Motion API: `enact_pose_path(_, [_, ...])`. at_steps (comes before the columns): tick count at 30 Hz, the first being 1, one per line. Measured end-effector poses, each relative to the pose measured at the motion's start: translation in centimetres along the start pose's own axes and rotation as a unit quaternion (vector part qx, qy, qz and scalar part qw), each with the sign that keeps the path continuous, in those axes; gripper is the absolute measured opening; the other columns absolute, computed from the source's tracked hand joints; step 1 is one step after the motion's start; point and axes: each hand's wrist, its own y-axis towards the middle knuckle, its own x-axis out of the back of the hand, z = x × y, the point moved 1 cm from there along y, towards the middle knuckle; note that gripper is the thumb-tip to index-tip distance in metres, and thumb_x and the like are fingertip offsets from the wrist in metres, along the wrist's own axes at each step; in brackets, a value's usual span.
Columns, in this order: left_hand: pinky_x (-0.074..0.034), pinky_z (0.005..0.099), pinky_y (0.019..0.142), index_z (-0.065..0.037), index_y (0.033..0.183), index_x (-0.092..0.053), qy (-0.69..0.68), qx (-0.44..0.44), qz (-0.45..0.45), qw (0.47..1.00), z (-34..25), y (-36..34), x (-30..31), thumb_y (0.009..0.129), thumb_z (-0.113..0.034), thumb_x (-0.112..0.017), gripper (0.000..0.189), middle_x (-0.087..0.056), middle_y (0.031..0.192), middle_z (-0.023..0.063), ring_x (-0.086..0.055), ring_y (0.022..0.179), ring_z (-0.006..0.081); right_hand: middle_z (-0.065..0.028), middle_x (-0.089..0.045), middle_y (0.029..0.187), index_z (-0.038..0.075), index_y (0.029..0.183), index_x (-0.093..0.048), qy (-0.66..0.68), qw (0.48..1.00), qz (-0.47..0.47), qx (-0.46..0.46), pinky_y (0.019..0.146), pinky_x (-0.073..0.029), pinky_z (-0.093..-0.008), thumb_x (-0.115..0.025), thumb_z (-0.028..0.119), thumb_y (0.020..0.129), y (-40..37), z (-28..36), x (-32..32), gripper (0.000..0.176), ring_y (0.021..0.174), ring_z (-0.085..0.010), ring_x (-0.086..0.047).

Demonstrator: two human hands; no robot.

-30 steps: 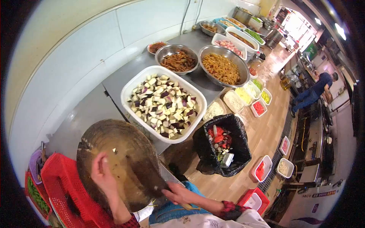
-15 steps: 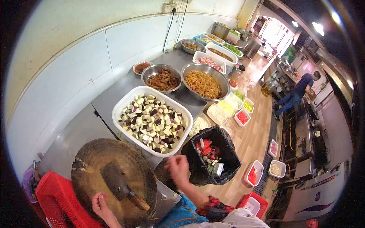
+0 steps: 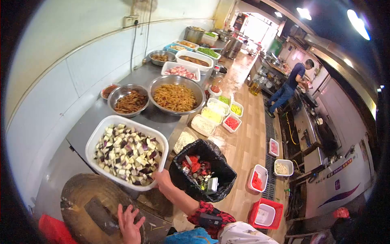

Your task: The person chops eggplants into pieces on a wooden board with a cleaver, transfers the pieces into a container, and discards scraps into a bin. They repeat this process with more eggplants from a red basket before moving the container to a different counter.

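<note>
My right hand (image 3: 162, 181) grips the near right rim of a white plastic tub (image 3: 94, 153) full of diced eggplant (image 3: 128, 154). My left hand (image 3: 130, 224) is open, its fingers spread over the right side of a round wooden chopping block (image 3: 77, 199). On the block lies a cleaver (image 3: 99, 214), its dark blade flat and its handle hidden behind my left hand. To the right of my right hand stands a bin lined with a black bag (image 3: 227, 168), holding red scraps.
Steel bowls of brown food strips (image 3: 129, 101) and fried pieces (image 3: 174, 97) stand behind the tub. Several food containers (image 3: 204, 125) sit on the wooden floor. A red basket (image 3: 276, 207) lies lower right. Another person (image 3: 294, 81) stands at the stoves.
My right hand has moved from beside the bin onto the tub's rim. My left hand has spread its fingers over the block near the cleaver. The view has swung right.
</note>
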Motion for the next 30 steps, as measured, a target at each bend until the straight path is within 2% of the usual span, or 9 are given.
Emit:
enact_pose_path(2, [-0.045, 0.0457, 0.089, -0.014, 0.143, -0.032, -0.120, 0.031, -0.019, 0.992, 4.2, 2.5, 0.2, 0.096, -0.036, -0.050, 0.055, -0.041, 0.139, 0.0180, -0.047, 0.121, 0.0283, -0.0078, -0.052, 0.071, -0.003, 0.085, -0.057, -0.032, 0.999, -0.013, -0.034, 0.044, -0.039, -0.0362, -0.059, 0.007, 0.071, -2.0, 0.8, 4.1, 0.016, 0.059, -0.0206, -0.050])
enact_pose_path(3, [-0.036, 0.0568, 0.096, -0.025, 0.151, -0.009, -0.097, 0.057, -0.008, 0.994, 6.0, 3.8, 0.1, 0.090, -0.055, -0.050, 0.079, -0.015, 0.154, 0.0154, -0.028, 0.136, 0.0331, -0.0072, -0.052, 0.072, -0.002, 0.085, -0.057, -0.042, 0.998, 0.003, -0.041, 0.046, -0.038, -0.0349, -0.059, 0.007, 0.071, -2.9, 0.5, 6.8, 0.017, 0.060, -0.0198, -0.050])
enact_pose_path(7, [-0.031, 0.0594, 0.101, -0.016, 0.149, -0.017, -0.124, 0.051, -0.013, 0.991, 7.1, 3.6, -5.1, 0.082, -0.066, -0.055, 0.091, -0.022, 0.150, 0.0141, -0.027, 0.135, 0.0325, -0.0042, -0.056, 0.074, -0.003, 0.087, -0.060, -0.097, 0.993, 0.058, -0.047, 0.057, -0.039, -0.0333, -0.059, 0.010, 0.069, -8.3, 2.7, 18.0, 0.022, 0.067, -0.0159, -0.050])
enact_pose_path(14, [-0.053, 0.0437, 0.080, -0.007, 0.135, -0.044, 0.043, 0.117, -0.098, 0.987, 16.7, -5.4, -18.0, 0.086, -0.011, -0.063, 0.053, -0.052, 0.129, 0.0131, -0.056, 0.109, 0.0296, -0.0125, -0.064, 0.086, -0.004, 0.103, -0.061, -0.133, 0.989, -0.027, -0.053, 0.074, -0.048, -0.0364, -0.064, 0.016, 0.073, -14.2, -1.0, 40.3, 0.036, 0.083, -0.0217, -0.059])
enact_pose_path(20, [-0.055, 0.0407, 0.077, -0.007, 0.136, -0.043, 0.103, 0.145, 0.069, 0.982, 26.3, -10.7, -31.4, 0.089, -0.012, -0.057, 0.050, -0.054, 0.123, 0.0150, -0.059, 0.102, 0.0294, -0.0229, -0.063, 0.099, -0.004, 0.114, -0.057, -0.175, 0.975, -0.135, -0.014, 0.071, -0.050, -0.0438, -0.048, 0.029, 0.093, -14.8, -7.8, 58.7, 0.041, 0.084, -0.0319, -0.061])
enact_pose_path(24, [-0.051, 0.0341, 0.069, -0.003, 0.121, -0.059, 0.235, 0.237, 0.067, 0.940, 30.9, -10.0, -38.7, 0.090, -0.024, -0.057, 0.037, -0.066, 0.097, 0.0116, -0.062, 0.091, 0.0253, -0.0103, -0.066, 0.093, -0.002, 0.105, -0.063, -0.041, 0.974, -0.198, -0.102, 0.072, -0.049, -0.0340, -0.062, 0.010, 0.075, -14.5, -4.7, 65.3, 0.032, 0.084, -0.0188, -0.061])
enact_pose_path(26, [-0.052, 0.0285, 0.064, -0.004, 0.120, -0.054, 0.098, 0.136, 0.080, 0.983, 36.8, -8.2, -40.8, 0.077, 0.004, -0.055, 0.044, -0.061, 0.106, 0.0084, -0.063, 0.086, 0.0185, -0.0081, -0.065, 0.086, -0.002, 0.097, -0.064, -0.056, 0.973, -0.206, -0.089, 0.065, -0.048, -0.0326, -0.062, 0.004, 0.072, -13.3, -3.4, 68.7, 0.026, 0.078, -0.0175, -0.060])
enact_pose_path(27, [-0.053, 0.0392, 0.079, -0.007, 0.131, -0.043, 0.186, 0.176, 0.172, 0.951, 36.8, -6.9, -41.5, 0.084, 0.000, -0.054, 0.048, -0.056, 0.116, 0.0088, -0.057, 0.104, 0.0217, -0.0072, -0.063, 0.081, -0.002, 0.092, -0.063, 0.001, 0.968, -0.241, -0.074, 0.063, -0.048, -0.0331, -0.060, 0.002, 0.071, -13.1, -0.6, 68.2, 0.022, 0.072, -0.0173, -0.058])
enact_pose_path(30, [-0.049, 0.0263, 0.073, -0.005, 0.121, -0.054, 0.134, 0.204, 0.178, 0.953, 38.0, -5.3, -47.8, 0.088, -0.011, -0.059, 0.034, -0.061, 0.107, 0.0071, -0.059, 0.094, 0.0139, -0.0039, -0.058, 0.071, 0.000, 0.080, -0.061, 0.080, 0.959, -0.257, -0.093, 0.056, -0.042, -0.0317, -0.058, 0.001, 0.070, -8.5, -1.3, 73.3, 0.011, 0.065, -0.0160, -0.054])
